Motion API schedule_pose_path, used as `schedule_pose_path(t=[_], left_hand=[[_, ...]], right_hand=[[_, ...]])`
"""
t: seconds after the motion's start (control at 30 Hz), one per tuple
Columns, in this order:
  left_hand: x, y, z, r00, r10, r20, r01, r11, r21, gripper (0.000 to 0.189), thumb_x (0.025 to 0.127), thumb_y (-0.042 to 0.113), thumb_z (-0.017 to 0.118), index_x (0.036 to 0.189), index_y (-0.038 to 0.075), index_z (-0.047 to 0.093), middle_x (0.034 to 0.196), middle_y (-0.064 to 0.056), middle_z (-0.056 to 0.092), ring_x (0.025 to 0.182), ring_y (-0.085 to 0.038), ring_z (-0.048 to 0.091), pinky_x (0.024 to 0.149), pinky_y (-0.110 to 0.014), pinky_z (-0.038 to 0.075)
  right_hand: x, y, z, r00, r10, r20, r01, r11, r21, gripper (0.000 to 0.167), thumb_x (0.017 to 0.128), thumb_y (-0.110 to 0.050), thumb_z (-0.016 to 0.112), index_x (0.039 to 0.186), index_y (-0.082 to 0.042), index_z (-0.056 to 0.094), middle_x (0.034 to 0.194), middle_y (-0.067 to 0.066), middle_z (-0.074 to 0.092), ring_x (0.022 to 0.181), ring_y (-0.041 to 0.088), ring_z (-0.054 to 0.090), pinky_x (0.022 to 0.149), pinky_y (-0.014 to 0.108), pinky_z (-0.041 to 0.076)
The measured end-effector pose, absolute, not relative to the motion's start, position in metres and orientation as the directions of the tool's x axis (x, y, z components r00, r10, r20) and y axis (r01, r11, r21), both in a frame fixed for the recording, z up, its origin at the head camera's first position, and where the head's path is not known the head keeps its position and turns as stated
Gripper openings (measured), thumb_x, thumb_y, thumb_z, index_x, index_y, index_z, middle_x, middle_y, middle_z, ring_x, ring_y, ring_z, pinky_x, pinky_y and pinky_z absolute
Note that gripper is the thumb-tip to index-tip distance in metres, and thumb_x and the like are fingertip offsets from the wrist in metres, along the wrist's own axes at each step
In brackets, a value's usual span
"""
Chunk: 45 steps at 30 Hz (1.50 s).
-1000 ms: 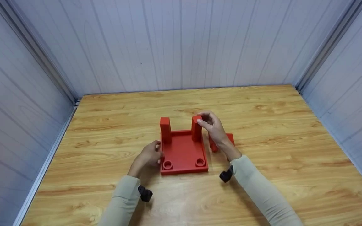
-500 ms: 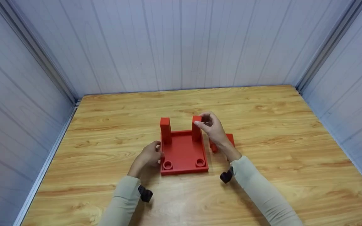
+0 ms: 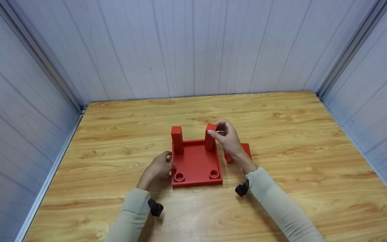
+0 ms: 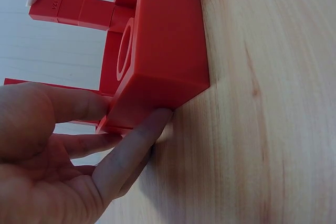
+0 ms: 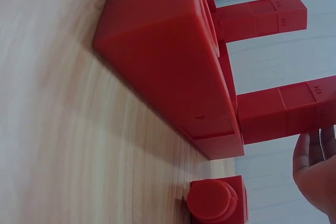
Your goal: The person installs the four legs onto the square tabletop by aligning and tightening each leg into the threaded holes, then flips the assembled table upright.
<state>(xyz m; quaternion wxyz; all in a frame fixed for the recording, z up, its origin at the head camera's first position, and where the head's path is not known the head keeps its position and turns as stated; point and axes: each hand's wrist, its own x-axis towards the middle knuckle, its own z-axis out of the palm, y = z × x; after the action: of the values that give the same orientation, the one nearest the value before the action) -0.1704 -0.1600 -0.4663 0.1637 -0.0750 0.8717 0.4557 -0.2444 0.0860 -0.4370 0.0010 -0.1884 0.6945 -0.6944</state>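
A shallow red tray-like base (image 3: pixel 197 164) with a raised rim lies on the wooden table. Its two near corners carry round sockets (image 3: pixel 179 176). A square red post (image 3: pixel 176 140) stands upright at the far left corner. At the far right corner, my right hand (image 3: pixel 228 139) pinches the upper end of a second red post (image 3: pixel 209 140) between thumb and fingers. My left hand (image 3: pixel 160 165) grips the base's left side; in the left wrist view its thumb and fingers (image 4: pixel 134 150) lie around the base's side wall.
Beside the base, partly hidden under my right forearm, lie more red pieces (image 3: pixel 246 148). One shows a round peg (image 5: pixel 210 200) in the right wrist view. White panelled walls (image 3: pixel 193 47) enclose the table (image 3: pixel 113 134) at the back and sides.
The top of the far right post has turned slightly, and my right hand has shifted a little to the right with it. My left hand and the base stay put.
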Motion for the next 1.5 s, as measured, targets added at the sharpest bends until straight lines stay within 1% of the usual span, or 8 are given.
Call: schedule_pose_path(t=[0.27,0.43,0.6,0.73,1.03,1.17,1.33,1.5], left_hand=[[-0.17,-0.16,-0.467,-0.935,0.014,-0.354,-0.282,0.575,0.768,0.05,0.09,0.004,0.054,0.139,0.002,0.043,0.113,-0.017,0.059,0.09,-0.021,0.057,0.064,-0.031,0.051],[-0.17,-0.16,-0.467,-0.939,0.013,-0.343,-0.273,0.579,0.768,0.05,0.089,0.004,0.054,0.138,0.001,0.044,0.112,-0.017,0.059,0.09,-0.021,0.056,0.066,-0.03,0.05],[-0.17,-0.16,-0.466,-0.933,0.011,-0.36,-0.289,0.572,0.767,0.05,0.09,0.004,0.054,0.139,0.002,0.043,0.115,-0.017,0.057,0.09,-0.021,0.056,0.063,-0.029,0.05],[-0.17,-0.159,-0.466,-0.934,0.009,-0.358,-0.287,0.579,0.764,0.051,0.089,0.004,0.054,0.139,0.002,0.043,0.115,-0.017,0.057,0.091,-0.021,0.056,0.063,-0.029,0.05],[-0.169,-0.159,-0.464,-0.932,0.009,-0.363,-0.297,0.558,0.775,0.05,0.09,0.004,0.053,0.139,0.002,0.043,0.112,-0.017,0.057,0.08,-0.02,0.055,0.057,-0.027,0.047],[-0.168,-0.159,-0.465,-0.934,0.009,-0.358,-0.294,0.549,0.782,0.048,0.09,0.002,0.053,0.137,0.001,0.045,0.109,-0.016,0.057,0.079,-0.019,0.055,0.056,-0.028,0.047],[-0.168,-0.159,-0.465,-0.936,0.009,-0.352,-0.292,0.54,0.789,0.049,0.09,0.002,0.053,0.137,0.001,0.044,0.104,-0.015,0.057,0.078,-0.02,0.055,0.056,-0.029,0.049],[-0.169,-0.161,-0.465,-0.939,0.019,-0.344,-0.275,0.559,0.782,0.049,0.09,0.002,0.054,0.138,0.0,0.043,0.107,-0.016,0.058,0.078,-0.02,0.055,0.057,-0.028,0.047]], right_hand=[[-0.25,0.084,-0.447,-0.929,-0.248,0.275,-0.264,-0.078,-0.961,0.028,0.092,-0.008,0.061,0.116,0.004,0.051,0.107,0.01,0.055,0.098,0.019,0.054,0.085,0.027,0.046],[-0.262,0.081,-0.461,-0.923,-0.217,0.317,-0.298,-0.114,-0.948,0.025,0.096,-0.008,0.052,0.117,0.005,0.055,0.114,0.015,0.057,0.1,0.013,0.055,0.086,0.026,0.045],[-0.263,0.083,-0.456,-0.915,-0.264,0.305,-0.284,-0.116,-0.952,0.029,0.098,-0.007,0.049,0.122,0.005,0.056,0.123,0.018,0.056,0.112,0.019,0.053,0.093,0.029,0.042],[-0.263,0.084,-0.454,-0.898,-0.314,0.309,-0.272,-0.156,-0.95,0.032,0.099,-0.006,0.046,0.125,0.009,0.055,0.126,0.028,0.054,0.118,0.027,0.052,0.094,0.029,0.042],[-0.265,0.083,-0.455,-0.874,-0.37,0.314,-0.231,-0.251,-0.94,0.033,0.098,-0.003,0.041,0.124,0.013,0.053,0.123,0.039,0.051,0.118,0.048,0.05,0.095,0.032,0.047],[-0.265,0.083,-0.456,-0.872,-0.367,0.325,-0.242,-0.254,-0.936,0.032,0.098,-0.003,0.043,0.123,0.015,0.053,0.119,0.035,0.054,0.115,0.043,0.053,0.093,0.031,0.048],[-0.263,0.084,-0.456,-0.879,-0.352,0.323,-0.255,-0.225,-0.94,0.032,0.097,-0.003,0.047,0.124,0.014,0.052,0.116,0.009,0.061,0.11,0.024,0.056,0.089,0.027,0.046],[-0.263,0.085,-0.457,-0.896,-0.325,0.302,-0.252,-0.188,-0.949,0.032,0.095,-0.005,0.052,0.123,0.012,0.054,0.117,0.013,0.058,0.101,0.014,0.055,0.086,0.027,0.044]])
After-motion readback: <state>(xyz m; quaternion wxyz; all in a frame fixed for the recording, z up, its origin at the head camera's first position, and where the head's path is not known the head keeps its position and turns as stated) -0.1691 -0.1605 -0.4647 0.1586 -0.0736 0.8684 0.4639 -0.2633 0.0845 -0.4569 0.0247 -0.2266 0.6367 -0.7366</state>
